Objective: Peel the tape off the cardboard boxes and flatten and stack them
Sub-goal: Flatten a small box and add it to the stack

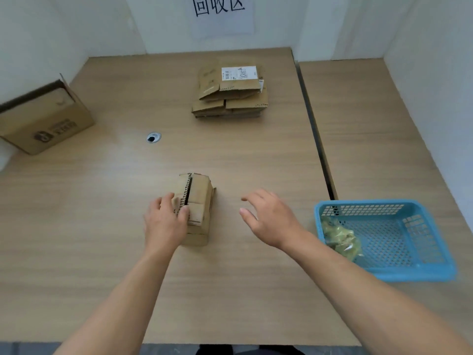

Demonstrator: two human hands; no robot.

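A pale wooden desk [230, 155] fills the view, with a second desk [371, 124] butted against its right side; a paper sign [220, 14] with printed characters hangs on the white wall behind; a stack of flattened boxes [230, 90] lies at the far middle of the desk, the top one bearing a white label; a large open box [46, 119] sits tilted at the far left edge; a round cable hole [153, 137] lies between that box and the middle; a blue basket [414, 271] sits at the right, just beside the right forearm, holding a crumpled greenish wad [340, 238]; nothing lies between the two hands.

Both bare forearms reach forward from the near edge; the left hand [166, 221] is curled, its fingers wrapped over the left side of a small cardboard box [198, 201] and its thumb pressed on the top, so it grips the box; the right hand [268, 219] hovers over the desk, holding nothing, fingers loosely spread and pointing left.

The small cardboard box stands on the desk at the near middle, its top flaps parted along a dark seam; it is under the left hand and well apart from the right.
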